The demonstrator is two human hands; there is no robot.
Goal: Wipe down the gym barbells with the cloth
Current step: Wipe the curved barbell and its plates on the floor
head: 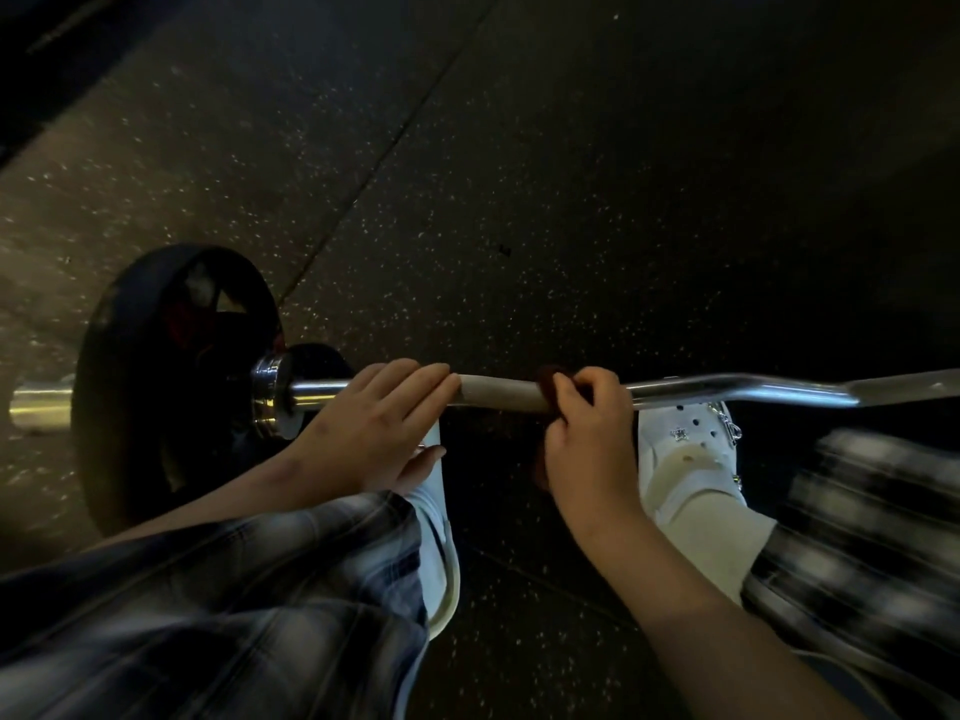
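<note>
Knees over speckled floor; right fingers clamp cloth, left fingers straight on barbell.

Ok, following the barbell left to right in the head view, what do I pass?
Sleeve end → black weight plate → steel collar → left hand → tan bar section → cloth → right hand → bent bar shaft.

Chrome and plaid
The curl bar shone silver, tan between the fingers; cloth dark maroon, weight plate black, trousers plaid, clogs white, floor white-flecked black.
</note>
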